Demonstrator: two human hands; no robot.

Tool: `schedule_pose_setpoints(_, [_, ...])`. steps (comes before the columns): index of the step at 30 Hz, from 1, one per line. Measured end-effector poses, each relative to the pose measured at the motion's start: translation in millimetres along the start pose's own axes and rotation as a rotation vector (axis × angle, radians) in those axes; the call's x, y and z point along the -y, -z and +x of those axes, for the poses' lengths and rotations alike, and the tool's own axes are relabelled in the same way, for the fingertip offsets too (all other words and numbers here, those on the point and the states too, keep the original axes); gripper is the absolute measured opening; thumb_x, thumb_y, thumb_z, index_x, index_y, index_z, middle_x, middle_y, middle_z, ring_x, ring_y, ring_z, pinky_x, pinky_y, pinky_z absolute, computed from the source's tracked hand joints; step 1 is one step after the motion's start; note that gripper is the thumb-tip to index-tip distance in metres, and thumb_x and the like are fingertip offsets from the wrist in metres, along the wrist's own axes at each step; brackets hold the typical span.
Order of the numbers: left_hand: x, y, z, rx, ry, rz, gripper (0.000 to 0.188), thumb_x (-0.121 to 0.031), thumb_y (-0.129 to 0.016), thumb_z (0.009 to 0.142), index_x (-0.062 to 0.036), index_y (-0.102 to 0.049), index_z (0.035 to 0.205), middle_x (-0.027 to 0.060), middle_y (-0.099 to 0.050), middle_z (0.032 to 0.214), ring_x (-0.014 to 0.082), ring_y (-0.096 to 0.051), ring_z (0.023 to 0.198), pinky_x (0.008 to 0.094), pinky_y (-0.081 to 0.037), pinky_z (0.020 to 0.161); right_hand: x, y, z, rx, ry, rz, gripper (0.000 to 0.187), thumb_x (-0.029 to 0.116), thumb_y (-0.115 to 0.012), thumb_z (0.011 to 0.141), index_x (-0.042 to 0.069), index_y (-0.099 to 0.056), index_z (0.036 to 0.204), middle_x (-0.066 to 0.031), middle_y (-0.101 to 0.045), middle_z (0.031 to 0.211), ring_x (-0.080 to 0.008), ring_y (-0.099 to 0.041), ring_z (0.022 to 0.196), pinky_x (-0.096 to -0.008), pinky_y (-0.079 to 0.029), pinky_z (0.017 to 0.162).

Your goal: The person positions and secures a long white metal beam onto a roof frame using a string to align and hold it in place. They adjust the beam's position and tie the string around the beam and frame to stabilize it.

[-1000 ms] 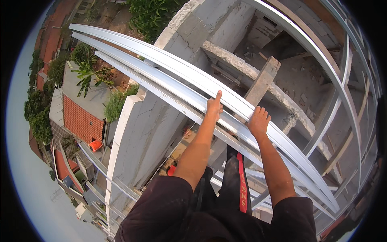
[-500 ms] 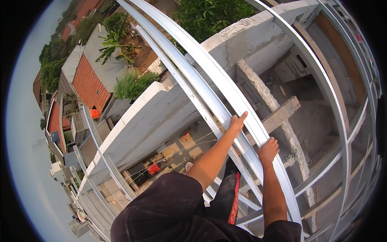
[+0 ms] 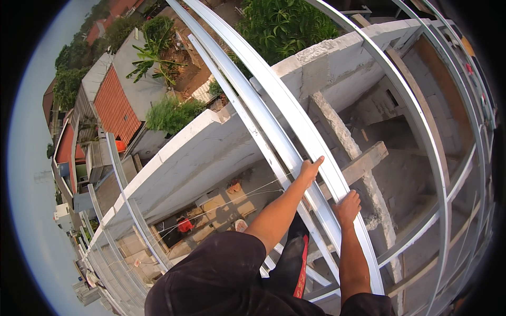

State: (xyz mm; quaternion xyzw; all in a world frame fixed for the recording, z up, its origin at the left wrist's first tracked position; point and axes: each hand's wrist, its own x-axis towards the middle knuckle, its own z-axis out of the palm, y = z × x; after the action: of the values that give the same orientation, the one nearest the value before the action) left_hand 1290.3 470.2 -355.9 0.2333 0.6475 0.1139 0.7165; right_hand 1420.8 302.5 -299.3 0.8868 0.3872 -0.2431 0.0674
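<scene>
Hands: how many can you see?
2: the left hand at the left edge of the white metal beam, the right hand lower on the same beam. No others show.

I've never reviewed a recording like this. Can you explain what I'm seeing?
There's no machine: these are a person's bare hands, seen from a fisheye camera on their head looking down, so straight edges bend. The right hand appears to grip a long pale metal channel; the left hand is on it too, though its fingers are partly hidden. A second channel runs alongside. Around them are a pale wall, a wooden beam and, further off, a red tiled roof.
</scene>
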Motion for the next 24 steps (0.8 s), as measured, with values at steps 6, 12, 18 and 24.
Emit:
schedule_pose_setpoints(6, [3.8,0.7,7.6,-0.013,-0.004,-0.012,0.058,-0.051,-0.077,0.09,-0.0046,-0.046,0.075,-0.0003,-0.04,0.058,0.0103,-0.031,0.041,0.0338,-0.022,0.036,0.0,-0.3,-0.6,-0.016,0.024,-0.002,0.065,0.019,-0.08,0.072,0.005,-0.044,0.123,-0.0143,-0.053,0.117,-0.0362,-0.056,0.115,-0.0525,-0.046,0.096])
schedule_pose_setpoints(12, [3.1,3.5,2.9,-0.068,-0.031,0.057,0.063,-0.056,-0.075,0.089,0.0013,-0.053,0.078,0.0021,-0.043,0.058,0.012,-0.033,0.042,0.0358,-0.024,0.037,-4.2,-3.7,0.7,0.044,0.0,-0.02,0.064,0.017,-0.078,0.072,0.004,-0.043,0.124,-0.0165,-0.053,0.119,-0.0367,-0.056,0.117,-0.0543,-0.047,0.097])
schedule_pose_setpoints(18, [-4.5,7.6,-5.2,-0.09,-0.056,0.138,0.064,-0.057,-0.075,0.089,0.0016,-0.052,0.075,0.0047,-0.045,0.059,0.0153,-0.04,0.043,0.0385,-0.029,0.038,-2.7,0.1,-8.1,0.049,0.033,0.036,0.07,0.021,-0.084,0.069,0.006,-0.044,0.124,-0.0156,-0.053,0.121,-0.0375,-0.055,0.12,-0.0563,-0.047,0.098])
schedule_pose_setpoints(24, [13.4,32.6,-11.1,-0.115,-0.095,0.26,0.073,-0.063,-0.072,0.086,0.0075,-0.062,0.07,0.0131,-0.056,0.059,0.0253,-0.056,0.052,0.0431,-0.042,0.048,-0.3,-15.9,-28.3,0.034,0.066,0.033,0.072,0.021,-0.088,0.065,0.007,-0.044,0.12,-0.0142,-0.055,0.118,-0.038,-0.056,0.117,-0.0578,-0.048,0.093])
